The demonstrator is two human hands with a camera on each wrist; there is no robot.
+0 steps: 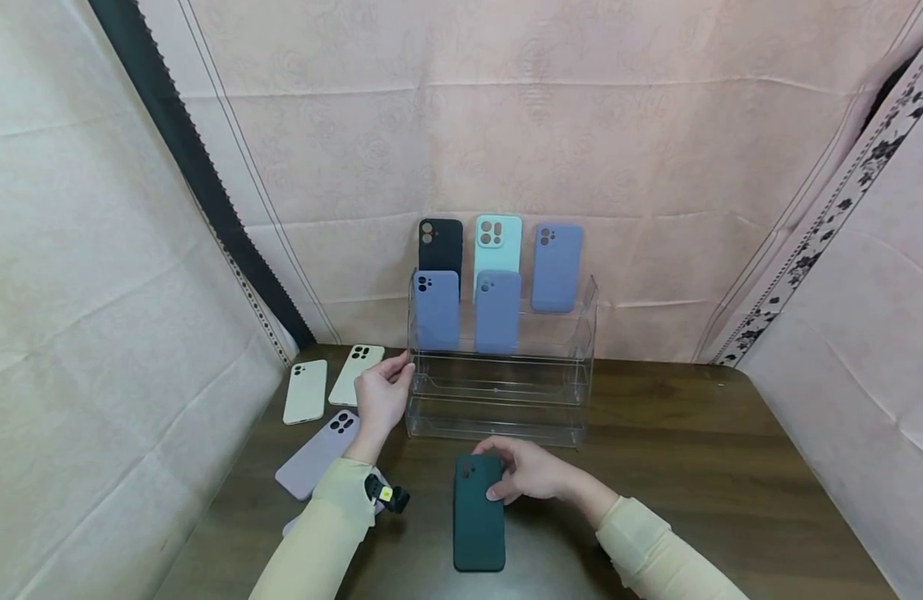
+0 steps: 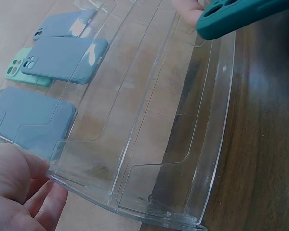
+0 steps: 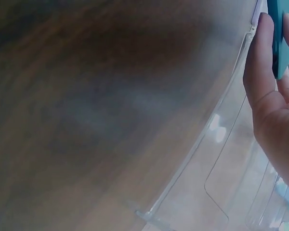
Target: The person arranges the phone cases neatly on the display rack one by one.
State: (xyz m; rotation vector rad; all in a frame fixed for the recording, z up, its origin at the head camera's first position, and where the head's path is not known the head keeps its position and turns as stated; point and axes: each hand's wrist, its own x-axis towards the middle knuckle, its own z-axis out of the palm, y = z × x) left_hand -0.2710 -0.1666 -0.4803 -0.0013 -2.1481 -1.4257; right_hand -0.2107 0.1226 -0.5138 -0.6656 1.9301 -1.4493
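Note:
My right hand (image 1: 532,472) grips a dark green phone case (image 1: 479,529) near its top, thumb on the front, close over the table before a clear tiered display stand (image 1: 499,432). In the right wrist view the green case (image 3: 279,45) sits between thumb and fingers. At the stand's left side, my left hand (image 1: 382,395) pinches the side panel's edge; the left wrist view shows that thumb and fingers at the clear edge. Two blue cases (image 1: 436,312) stand side by side on an upper tier. Behind them are a black case (image 1: 441,243), a turquoise case (image 1: 498,242) and another blue case (image 1: 556,267).
Left of the stand lie two pale whitish-green cases (image 1: 305,392) and a lilac case (image 1: 319,454); another lilac piece is mostly covered by the left sleeve. Cloth (image 1: 506,150) hangs behind and on both sides of the wooden table (image 1: 679,467).

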